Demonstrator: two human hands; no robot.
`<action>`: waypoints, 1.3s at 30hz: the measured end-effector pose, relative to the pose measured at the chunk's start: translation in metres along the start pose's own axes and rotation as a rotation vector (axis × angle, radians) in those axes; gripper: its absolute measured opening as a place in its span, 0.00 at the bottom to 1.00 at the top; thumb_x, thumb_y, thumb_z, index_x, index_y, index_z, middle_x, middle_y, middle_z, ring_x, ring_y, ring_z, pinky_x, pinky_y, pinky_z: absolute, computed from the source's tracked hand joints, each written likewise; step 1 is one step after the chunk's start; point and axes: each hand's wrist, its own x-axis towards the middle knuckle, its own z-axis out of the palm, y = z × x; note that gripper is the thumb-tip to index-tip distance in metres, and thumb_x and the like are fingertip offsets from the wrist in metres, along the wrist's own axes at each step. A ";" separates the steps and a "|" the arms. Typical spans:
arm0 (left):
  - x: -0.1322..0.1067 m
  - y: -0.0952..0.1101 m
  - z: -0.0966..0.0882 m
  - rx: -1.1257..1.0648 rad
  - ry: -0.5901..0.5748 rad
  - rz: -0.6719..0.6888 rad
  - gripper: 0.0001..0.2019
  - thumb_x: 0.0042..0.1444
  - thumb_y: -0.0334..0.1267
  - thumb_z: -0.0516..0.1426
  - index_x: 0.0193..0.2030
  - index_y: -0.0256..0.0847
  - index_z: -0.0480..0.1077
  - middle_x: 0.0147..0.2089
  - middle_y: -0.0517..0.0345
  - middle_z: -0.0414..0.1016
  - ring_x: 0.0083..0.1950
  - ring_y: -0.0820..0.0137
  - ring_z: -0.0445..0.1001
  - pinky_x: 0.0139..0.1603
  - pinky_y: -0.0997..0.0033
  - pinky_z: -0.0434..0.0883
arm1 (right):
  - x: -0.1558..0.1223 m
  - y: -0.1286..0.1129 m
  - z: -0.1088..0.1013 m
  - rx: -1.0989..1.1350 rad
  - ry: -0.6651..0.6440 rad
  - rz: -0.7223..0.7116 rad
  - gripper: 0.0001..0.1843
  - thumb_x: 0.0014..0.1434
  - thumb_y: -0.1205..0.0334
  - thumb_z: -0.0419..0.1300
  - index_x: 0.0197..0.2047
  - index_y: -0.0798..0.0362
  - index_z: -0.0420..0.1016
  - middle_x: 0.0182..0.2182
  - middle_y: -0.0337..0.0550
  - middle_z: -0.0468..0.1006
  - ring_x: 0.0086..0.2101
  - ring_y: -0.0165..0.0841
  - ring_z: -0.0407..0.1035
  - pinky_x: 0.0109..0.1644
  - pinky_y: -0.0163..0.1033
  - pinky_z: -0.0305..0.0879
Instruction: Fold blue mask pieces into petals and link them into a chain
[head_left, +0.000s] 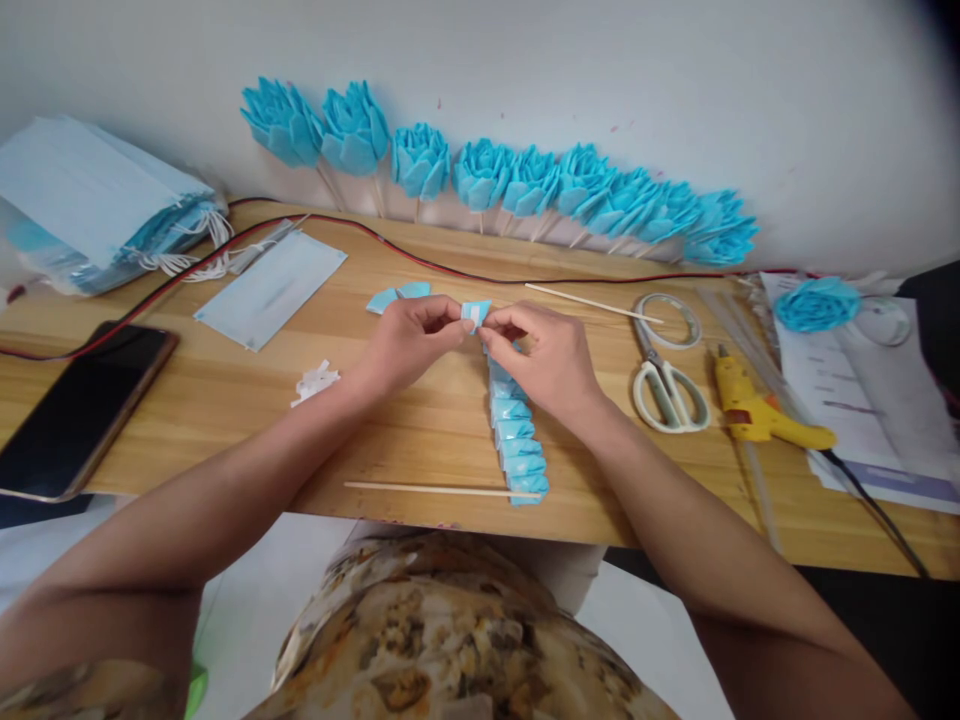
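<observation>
Pinching a folded blue piece (pixel 475 312) between fingertips of left hand (pixel 409 335) and right hand (pixel 544 355), closed on it from 9 and 3 o'clock, above mid tabletop (pixel 420 425). Trailing toward 6 o'clock beneath the right hand, a chain of folded pieces (pixel 516 440), ending beside a skewer (pixel 442 489). At 3 o'clock, well apart, scissors (pixel 667 385) and glue gun (pixel 754 410); at 9 o'clock, mask (pixel 270 287) and phone (pixel 79 405); at 12, paper flowers (pixel 480 172).

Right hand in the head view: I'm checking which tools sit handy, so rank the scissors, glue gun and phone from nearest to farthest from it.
1. Scissors, just right of the right hand, which pinches a blue folded piece.
2. Glue gun, farther right, beyond the scissors.
3. Phone, far across on the left side.
</observation>
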 end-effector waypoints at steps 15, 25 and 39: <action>0.001 -0.001 0.000 0.033 0.008 0.020 0.11 0.52 0.40 0.59 0.23 0.39 0.68 0.21 0.64 0.59 0.25 0.77 0.54 0.25 0.72 0.51 | 0.001 -0.001 -0.002 0.081 -0.049 0.062 0.08 0.58 0.67 0.57 0.32 0.52 0.78 0.28 0.38 0.79 0.29 0.30 0.71 0.37 0.36 0.63; 0.000 -0.001 0.000 0.019 -0.008 0.007 0.11 0.52 0.41 0.60 0.23 0.38 0.69 0.22 0.64 0.59 0.24 0.76 0.53 0.26 0.71 0.50 | 0.001 -0.001 -0.001 0.116 -0.041 0.048 0.06 0.58 0.66 0.59 0.32 0.53 0.78 0.28 0.38 0.80 0.29 0.30 0.71 0.36 0.35 0.63; 0.000 0.003 -0.001 0.033 0.006 -0.047 0.10 0.51 0.40 0.59 0.23 0.38 0.69 0.22 0.65 0.58 0.25 0.77 0.53 0.27 0.71 0.51 | 0.001 0.002 -0.002 0.079 -0.075 0.053 0.09 0.59 0.65 0.57 0.33 0.53 0.80 0.28 0.39 0.79 0.29 0.30 0.71 0.37 0.35 0.63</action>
